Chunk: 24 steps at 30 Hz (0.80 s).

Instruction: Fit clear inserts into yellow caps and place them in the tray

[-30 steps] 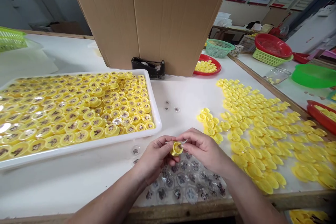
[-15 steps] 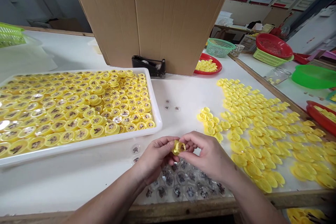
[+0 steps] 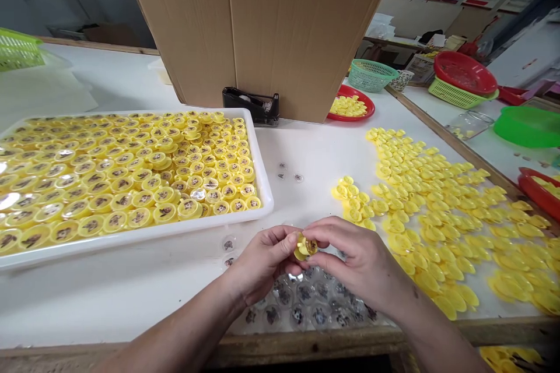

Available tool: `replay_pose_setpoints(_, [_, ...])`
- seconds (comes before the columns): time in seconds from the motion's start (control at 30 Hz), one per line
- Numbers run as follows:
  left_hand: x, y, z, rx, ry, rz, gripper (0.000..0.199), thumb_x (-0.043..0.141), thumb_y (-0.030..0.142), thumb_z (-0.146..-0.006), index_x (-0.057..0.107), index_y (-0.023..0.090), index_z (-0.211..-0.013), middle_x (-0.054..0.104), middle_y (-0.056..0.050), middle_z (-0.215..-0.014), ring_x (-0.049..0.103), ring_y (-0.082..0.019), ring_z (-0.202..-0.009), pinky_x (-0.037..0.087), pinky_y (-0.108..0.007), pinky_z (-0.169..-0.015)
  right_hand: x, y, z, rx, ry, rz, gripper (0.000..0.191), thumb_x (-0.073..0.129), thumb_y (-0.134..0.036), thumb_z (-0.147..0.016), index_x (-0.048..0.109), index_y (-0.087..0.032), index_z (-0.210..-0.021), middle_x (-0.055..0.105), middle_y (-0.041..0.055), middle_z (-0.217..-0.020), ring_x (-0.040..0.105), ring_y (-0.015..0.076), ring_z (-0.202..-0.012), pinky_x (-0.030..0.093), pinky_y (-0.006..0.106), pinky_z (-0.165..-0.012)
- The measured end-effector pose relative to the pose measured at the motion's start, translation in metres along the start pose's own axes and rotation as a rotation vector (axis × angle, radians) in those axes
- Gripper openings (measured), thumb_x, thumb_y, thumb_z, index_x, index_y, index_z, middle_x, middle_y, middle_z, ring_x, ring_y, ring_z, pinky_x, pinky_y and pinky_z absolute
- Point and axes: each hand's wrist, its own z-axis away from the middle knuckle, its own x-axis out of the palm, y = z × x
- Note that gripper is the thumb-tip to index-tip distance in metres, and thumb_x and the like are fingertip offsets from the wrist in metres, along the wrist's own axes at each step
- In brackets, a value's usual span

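Between the fingertips of both hands is a small yellow toy cup (image 3: pixel 305 246) on a saucer-like base, with a dark printed picture on its round top. My left hand (image 3: pixel 275 259) pinches it from the left, thumb on top. The thumb and index finger of my right hand (image 3: pixel 347 250) close on its right side. Below the hands lie several clear round discs (image 3: pixel 297 315) with printed animal-like pictures, partly hidden by the hands. On the left, a white tray (image 3: pixel 261 186) is packed with yellow pieces (image 3: pixel 140 217) bearing like pictures.
Many loose yellow pieces (image 3: pixel 437 210) spread over the table's right side. A black tape dispenser (image 3: pixel 251 108) stands before a tall cardboard box (image 3: pixel 262 29). Behind are a red plate (image 3: pixel 370 109) and a green basket (image 3: pixel 373 76). A wooden edge (image 3: pixel 306 347) runs along the front.
The view has shifted slightly, and both hands show a little further right. The yellow toy cup is turned a bit between the fingers, still held by both hands.
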Motion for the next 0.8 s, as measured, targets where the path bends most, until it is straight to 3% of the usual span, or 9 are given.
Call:
replay_pose_setpoints(0.3, [-0.001,-0.001,0.0,0.031,-0.009,0.024,0.03,0.072,0.036,-0.075,0.065,0.009,-0.087,0.063,-0.005,-0.072,0.058,-0.008,-0.06,0.046,-0.017,-0.054,0.002,-0.002,0.002,-0.077,-0.01,0.077,0.041,0.059,-0.001,-0.079,0.063,-0.025,-0.112,0.064,0.0012,-0.097,0.062,0.0126,-0.088,0.05,0.023,-0.076])
replay_pose_setpoints(0.6, [-0.001,-0.006,0.001,0.047,0.029,-0.007,0.029,0.076,0.035,-0.07,0.065,0.01,-0.08,0.063,-0.004,-0.069,0.057,-0.01,-0.059,0.045,-0.021,-0.056,0.008,-0.003,0.004,-0.013,-0.068,0.142,0.022,0.053,-0.005,-0.083,0.065,-0.018,-0.095,0.062,0.0034,-0.089,0.06,0.0149,-0.078,0.05,0.028,-0.071])
replay_pose_setpoints(0.8, [0.002,-0.002,0.001,0.105,-0.006,-0.114,0.037,0.064,0.044,-0.079,0.069,0.009,-0.091,0.061,-0.006,-0.076,0.053,-0.01,-0.069,0.044,-0.022,-0.066,0.023,-0.001,0.008,-0.008,0.079,0.177,0.018,0.055,-0.007,-0.082,0.063,-0.019,-0.092,0.06,0.0047,-0.09,0.061,0.0169,-0.083,0.051,0.029,-0.074])
